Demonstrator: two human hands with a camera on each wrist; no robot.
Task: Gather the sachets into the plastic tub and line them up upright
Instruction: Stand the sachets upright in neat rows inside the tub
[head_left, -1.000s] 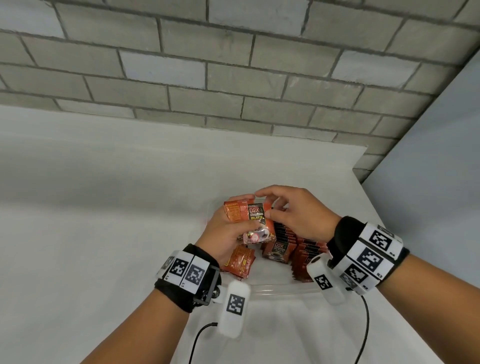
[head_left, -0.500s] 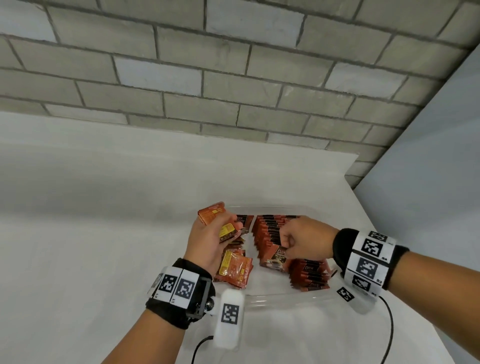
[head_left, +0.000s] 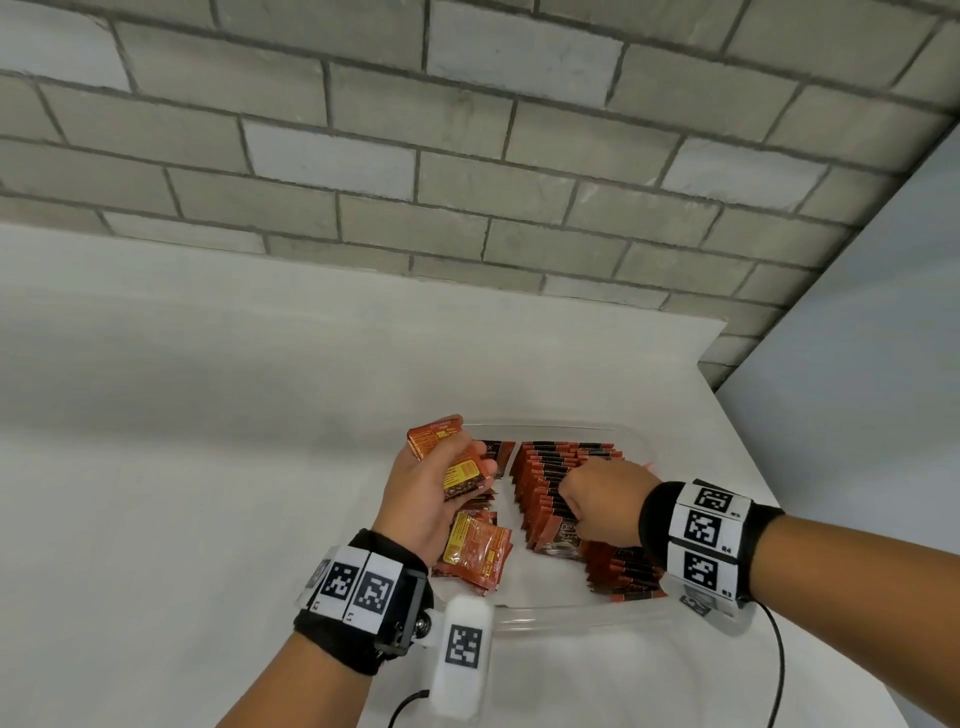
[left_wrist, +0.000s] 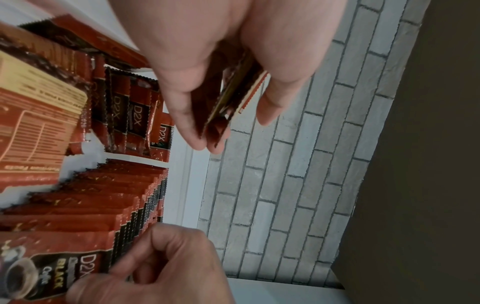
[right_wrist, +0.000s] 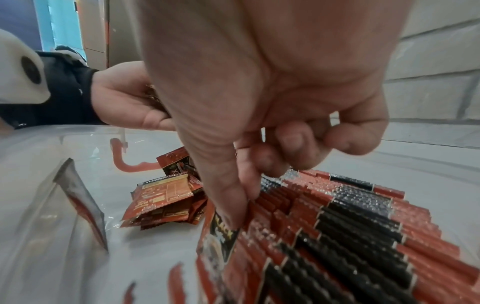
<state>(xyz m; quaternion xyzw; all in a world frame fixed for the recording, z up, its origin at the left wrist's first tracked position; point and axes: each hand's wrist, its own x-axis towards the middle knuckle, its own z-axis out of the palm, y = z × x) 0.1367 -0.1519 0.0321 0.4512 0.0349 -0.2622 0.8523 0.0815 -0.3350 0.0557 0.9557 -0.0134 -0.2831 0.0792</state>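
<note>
A clear plastic tub (head_left: 571, 616) stands on the white table. Inside it, a long row of red-and-black sachets (head_left: 558, 462) stands upright on the right side. My right hand (head_left: 571, 501) is curled at the near end of that row and pinches the front sachet (right_wrist: 221, 236) between thumb and fingers. Over the tub's left side my left hand (head_left: 460, 467) grips a small stack of sachets (head_left: 434, 444), seen edge-on in the left wrist view (left_wrist: 233, 96). A loose pile of sachets (head_left: 475, 551) lies flat on the tub floor below it.
A second, shorter row of sachets (head_left: 623, 571) sits at the tub's near right under my right wrist. The grey brick wall (head_left: 467, 156) rises behind the white table (head_left: 182, 467), whose right edge runs close to the tub.
My right hand took a sachet from the stack in my left hand, dropped into the tub and set it at the front of the row. The left hand drew back left with the remaining stack.
</note>
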